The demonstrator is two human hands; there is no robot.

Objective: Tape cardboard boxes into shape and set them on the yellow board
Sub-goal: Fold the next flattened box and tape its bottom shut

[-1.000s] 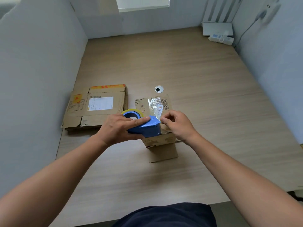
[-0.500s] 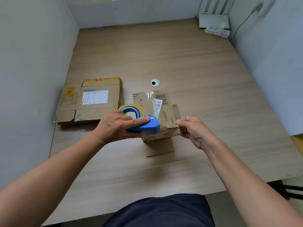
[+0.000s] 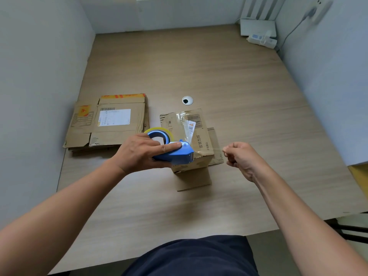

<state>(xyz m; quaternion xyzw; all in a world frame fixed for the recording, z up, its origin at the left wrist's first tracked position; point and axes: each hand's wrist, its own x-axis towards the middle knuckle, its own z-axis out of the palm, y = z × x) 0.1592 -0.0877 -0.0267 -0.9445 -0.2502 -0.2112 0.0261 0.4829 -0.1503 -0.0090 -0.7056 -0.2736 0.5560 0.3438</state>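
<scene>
My left hand (image 3: 139, 152) gripped the blue plastic tape dispenser (image 3: 175, 155), forefinger laid straight along its top. The dispenser's toothed mouth sat over the near left edge of the small brown cardboard box (image 3: 201, 142). That box stood near the middle of the pale wooden table (image 3: 199, 66), with one flap lying flat toward me and another flat on its right. My right hand (image 3: 242, 158) hovered just right of the box, clear of its edge, fingers curled. Thumb and forefinger pinched a faint clear tape end (image 3: 222, 150), hard to make out. A stack of flattened brown cardboard (image 3: 111, 124) lay to the left, against the grey wall. The far half of the table lay open, apart from a round cable hole (image 3: 187, 100). The yellow board (image 3: 359, 176) showed only as a corner off the table's right edge.
</scene>
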